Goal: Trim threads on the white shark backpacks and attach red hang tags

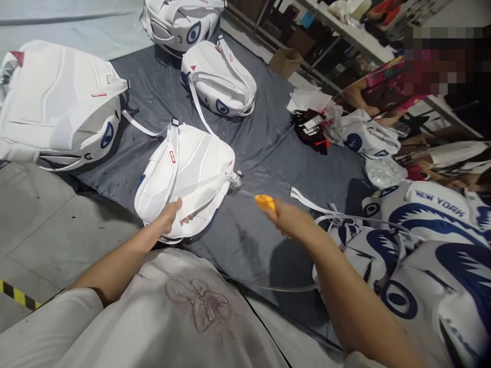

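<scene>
A white backpack [187, 174] lies back-side up on a dark grey sheet [261, 148] spread on the floor. My left hand [171, 214] grips the backpack's lower edge near a shoulder strap. My right hand [287, 219] is shut on a small orange tool [265, 202], held just right of the backpack. The tool's tip points toward the strap end [235, 178] at the backpack's right side. A thin clear tube trails from my right hand down across the sheet.
More white backpacks lie at the far left [57, 102] and at the top [218, 76], [180, 20]. A pile of white and blue New York bags [425, 245] sits at the right. Another person [387, 87] sits at the far right near a cardboard box [286, 61].
</scene>
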A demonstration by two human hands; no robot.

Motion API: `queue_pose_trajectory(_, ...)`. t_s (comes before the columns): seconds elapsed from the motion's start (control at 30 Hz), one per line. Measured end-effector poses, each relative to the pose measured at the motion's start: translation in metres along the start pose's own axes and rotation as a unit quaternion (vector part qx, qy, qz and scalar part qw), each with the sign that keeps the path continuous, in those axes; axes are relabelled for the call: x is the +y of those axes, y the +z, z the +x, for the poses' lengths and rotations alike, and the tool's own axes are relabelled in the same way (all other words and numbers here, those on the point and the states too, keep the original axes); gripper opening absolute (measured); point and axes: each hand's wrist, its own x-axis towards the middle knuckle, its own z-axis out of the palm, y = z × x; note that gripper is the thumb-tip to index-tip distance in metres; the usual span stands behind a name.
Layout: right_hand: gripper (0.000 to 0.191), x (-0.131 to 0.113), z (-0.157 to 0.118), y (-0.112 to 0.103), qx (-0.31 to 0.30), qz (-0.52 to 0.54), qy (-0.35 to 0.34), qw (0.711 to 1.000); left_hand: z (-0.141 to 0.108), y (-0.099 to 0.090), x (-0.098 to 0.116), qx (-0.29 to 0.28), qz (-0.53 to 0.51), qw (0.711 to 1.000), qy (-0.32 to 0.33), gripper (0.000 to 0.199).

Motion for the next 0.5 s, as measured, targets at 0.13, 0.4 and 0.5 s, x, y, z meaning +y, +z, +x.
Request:
queue_pose_trajectory(0.13,0.049,-0.002,-0.007,0.018,-0.109,0.095,-0.115,0.983,-0.008,0.014,0.001,-0.008,-0.124,0.987,-0.098,0.044)
queue_pose_trajectory(0.4,0.049,0.000,-0.007,0.021,0.009,0.055,-0.083,0.995,-0.004,0.019,-0.006,-0.048,-0.042,0.998,-0.003,0.047)
queue_pose_trajectory(0.5,0.049,0.000,-0.006,0.027,0.102,0.002,-0.032,0.994,-0.012,0.029,-0.006,-0.022,0.124,0.987,0.104,0.048)
